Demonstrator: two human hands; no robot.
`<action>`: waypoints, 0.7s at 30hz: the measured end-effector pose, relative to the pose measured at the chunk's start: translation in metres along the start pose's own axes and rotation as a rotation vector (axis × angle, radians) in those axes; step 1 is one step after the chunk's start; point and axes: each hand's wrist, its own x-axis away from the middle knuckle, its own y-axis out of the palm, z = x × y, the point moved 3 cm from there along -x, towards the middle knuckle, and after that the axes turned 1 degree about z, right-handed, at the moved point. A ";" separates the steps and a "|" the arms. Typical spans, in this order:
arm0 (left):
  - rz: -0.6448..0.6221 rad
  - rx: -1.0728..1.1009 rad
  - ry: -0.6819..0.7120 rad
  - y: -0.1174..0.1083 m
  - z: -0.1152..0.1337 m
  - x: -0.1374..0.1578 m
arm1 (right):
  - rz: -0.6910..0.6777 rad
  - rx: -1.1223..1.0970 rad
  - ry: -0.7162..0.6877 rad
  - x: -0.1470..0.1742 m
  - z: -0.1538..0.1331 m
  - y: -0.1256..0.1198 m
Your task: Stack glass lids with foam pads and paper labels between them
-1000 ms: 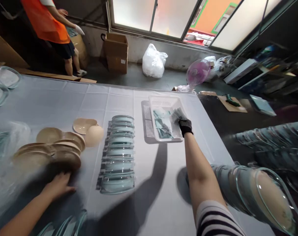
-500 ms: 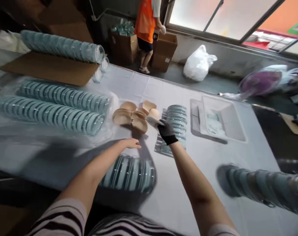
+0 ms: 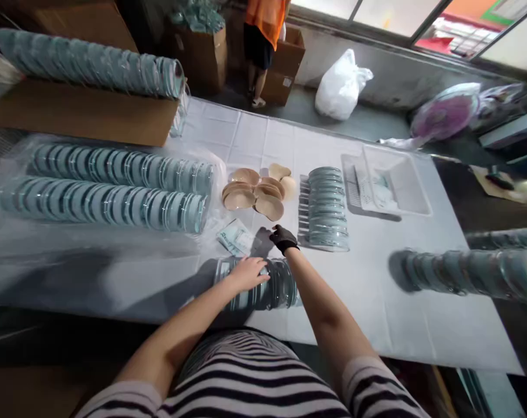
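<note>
Table [image 3: 376, 302]: white cloth; wooden lids [image 3: 255, 194], tray [image 3: 414, 197], packet [image 3: 236, 237] nearby.
L hand [image 3: 247, 273]: flat on glass lid stack [image 3: 263, 284], loose.
R hand [image 3: 282, 238]: gloved, grip unclear.

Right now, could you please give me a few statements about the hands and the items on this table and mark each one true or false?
1. The left hand rests on the row of glass lids at the near edge. True.
2. The right hand is bare. False: it wears a dark glove.
3. The tan lids lie inside the white tray. False: they lie on the cloth, left of it.
4. A small packet lies near the right hand. True.
</note>
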 end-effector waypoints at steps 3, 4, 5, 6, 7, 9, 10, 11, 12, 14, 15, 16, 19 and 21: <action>0.007 -0.059 0.008 0.000 0.003 0.000 | -0.057 0.052 -0.047 0.006 -0.028 0.020; 0.000 -0.072 0.005 0.000 0.004 0.000 | -0.076 0.068 -0.067 0.007 -0.039 0.027; -0.002 -0.071 -0.003 0.001 0.004 0.000 | -0.097 0.075 -0.083 0.008 -0.047 0.032; 0.008 -0.050 -0.015 0.001 0.003 0.000 | -0.120 0.068 -0.091 0.008 -0.053 0.036; 0.035 -0.011 -0.025 0.000 0.001 0.000 | -0.142 0.045 -0.091 0.008 -0.055 0.037; 0.158 0.086 -0.042 -0.006 -0.007 -0.001 | -0.176 -0.024 -0.099 0.005 -0.049 0.032; 0.247 0.114 -0.056 -0.013 -0.012 -0.001 | -0.184 -0.068 -0.106 0.004 -0.043 0.027; 0.337 0.113 -0.074 -0.021 -0.019 -0.002 | -0.189 -0.117 -0.119 0.003 -0.036 0.019; 0.411 0.084 -0.088 -0.030 -0.025 -0.003 | -0.197 -0.171 -0.136 0.004 -0.030 0.011; 0.447 -0.014 -0.054 -0.049 -0.036 -0.008 | -0.225 -0.270 -0.172 0.010 -0.020 -0.008; 0.412 -0.051 -0.002 -0.057 -0.039 -0.012 | -0.253 -0.340 -0.193 0.016 -0.017 -0.016; 0.365 -0.066 0.063 -0.064 -0.041 -0.014 | -0.296 -0.458 -0.212 0.023 -0.016 -0.024; 0.299 0.025 0.213 -0.081 -0.039 -0.016 | -0.433 -1.062 -0.202 0.050 -0.021 -0.041; 0.318 0.169 0.256 -0.084 -0.030 -0.012 | -0.436 -1.458 -0.124 0.067 -0.025 -0.045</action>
